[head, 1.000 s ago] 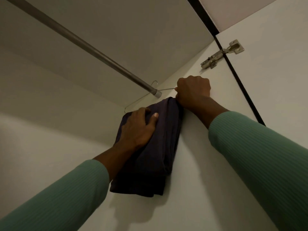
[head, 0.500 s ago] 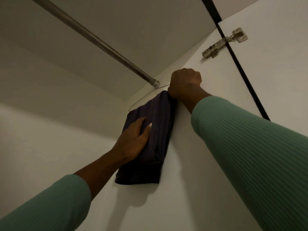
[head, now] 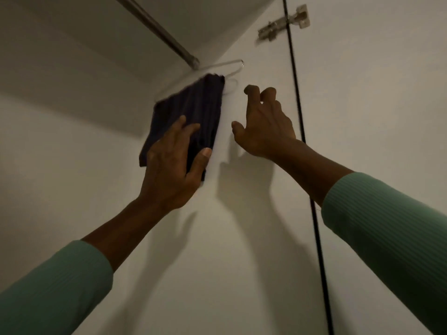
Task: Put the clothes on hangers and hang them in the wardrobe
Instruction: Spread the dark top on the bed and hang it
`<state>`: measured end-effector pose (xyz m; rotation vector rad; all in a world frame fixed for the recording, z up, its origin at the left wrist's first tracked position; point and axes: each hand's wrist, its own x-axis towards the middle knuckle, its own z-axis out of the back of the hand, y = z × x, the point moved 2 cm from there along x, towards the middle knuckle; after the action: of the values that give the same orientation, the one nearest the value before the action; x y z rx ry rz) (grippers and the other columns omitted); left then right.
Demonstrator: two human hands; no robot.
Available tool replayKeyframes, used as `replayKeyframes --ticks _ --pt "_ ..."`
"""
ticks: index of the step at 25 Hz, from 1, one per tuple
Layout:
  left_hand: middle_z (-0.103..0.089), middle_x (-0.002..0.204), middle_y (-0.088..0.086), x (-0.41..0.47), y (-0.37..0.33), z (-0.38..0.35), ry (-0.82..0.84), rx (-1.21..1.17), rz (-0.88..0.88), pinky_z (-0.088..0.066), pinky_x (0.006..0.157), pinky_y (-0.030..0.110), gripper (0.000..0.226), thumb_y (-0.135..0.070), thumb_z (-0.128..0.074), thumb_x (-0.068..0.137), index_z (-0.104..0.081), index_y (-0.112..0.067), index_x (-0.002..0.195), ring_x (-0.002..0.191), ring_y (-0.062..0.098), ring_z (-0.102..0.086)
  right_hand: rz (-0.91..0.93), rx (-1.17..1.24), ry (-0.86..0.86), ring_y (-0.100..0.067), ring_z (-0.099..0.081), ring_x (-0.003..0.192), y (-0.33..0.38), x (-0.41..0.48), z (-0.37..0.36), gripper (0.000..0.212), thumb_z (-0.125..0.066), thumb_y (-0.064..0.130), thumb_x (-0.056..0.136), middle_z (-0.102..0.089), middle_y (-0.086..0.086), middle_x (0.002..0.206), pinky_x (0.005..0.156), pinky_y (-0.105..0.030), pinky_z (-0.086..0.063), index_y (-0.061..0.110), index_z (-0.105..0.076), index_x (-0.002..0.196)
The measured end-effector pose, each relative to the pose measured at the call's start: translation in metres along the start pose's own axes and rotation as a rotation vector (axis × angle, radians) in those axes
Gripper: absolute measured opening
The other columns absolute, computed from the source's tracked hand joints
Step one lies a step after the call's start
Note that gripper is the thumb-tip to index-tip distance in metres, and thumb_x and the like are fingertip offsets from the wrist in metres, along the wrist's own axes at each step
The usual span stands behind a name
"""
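Looking up into the wardrobe along its white side panel (head: pixel 242 262), by far the broadest surface in view, with the pale back wall (head: pixel 60 165) to the left and the door (head: pixel 375 93) to the right, past a dark vertical gap. Reaching up from the lower corners in two ribbed green sleeves, left sleeve (head: pixel 48 293) and right sleeve (head: pixel 391 226). Pressing the left grip (head: pixel 174 165) flat on the lower half of a dark folded garment (head: pixel 191 110), fingers straight and laid on the cloth, thumb spread out along the garment's right edge. Holding nothing in the right grip (head: pixel 263 124): fingers loosely curled, thumb out, just beside the garment on its right and apart from it. Finding the garment draped over a thin wire hanger (head: pixel 232 66), lying against the side panel high in the corner, just under the end of the metal rail (head: pixel 157 27). Showing the hanger's bare right end past the cloth, touched by neither grip; cannot tell whether its hook sits over the rail. Noting, smallest of all, a metal hinge (head: pixel 283 22) at the top, bridging side panel and door.
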<state>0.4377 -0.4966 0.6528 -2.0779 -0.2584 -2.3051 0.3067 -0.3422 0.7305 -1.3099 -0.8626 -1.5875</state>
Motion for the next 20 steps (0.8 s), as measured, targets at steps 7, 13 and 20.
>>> replayKeyframes --ticks 7,13,20 --pt "-0.035 0.164 -0.009 -0.106 -0.155 -0.022 0.223 -0.501 0.006 -0.037 0.116 0.041 0.051 -0.052 -0.051 0.1 -0.052 -0.028 0.145 0.145 -0.004 -0.029 0.02 -0.152 0.101 -0.025 -0.052 0.12 -0.032 -0.188 0.133 0.059 -0.064 0.037 0.094 -0.04 -0.009 0.143 0.071 -0.033 -0.048 0.017 -0.042 0.145" --pt "-0.037 0.163 -0.013 -0.214 -0.312 -0.037 0.475 -0.877 0.066 -0.029 0.107 0.01 0.051 -0.051 -0.057 0.096 -0.056 -0.028 0.141 0.142 -0.011 -0.032 -0.289 -0.178 0.312 -0.015 -0.05 0.122 -0.075 -0.384 0.244 0.053 -0.066 0.036 0.095 -0.037 0.001 0.144 0.081 -0.038 -0.058 0.024 -0.044 0.142" --pt "-0.041 0.161 -0.006 -0.364 -0.516 -0.047 0.828 -1.22 0.0 -0.038 0.102 0.005 0.04 -0.042 -0.064 0.098 -0.061 -0.026 0.135 0.135 -0.021 -0.035 -0.821 -0.28 0.377 -0.003 -0.054 0.111 -0.102 -0.606 0.39 0.046 -0.066 0.03 0.096 -0.037 0.006 0.14 0.091 -0.032 -0.057 0.026 -0.047 0.138"
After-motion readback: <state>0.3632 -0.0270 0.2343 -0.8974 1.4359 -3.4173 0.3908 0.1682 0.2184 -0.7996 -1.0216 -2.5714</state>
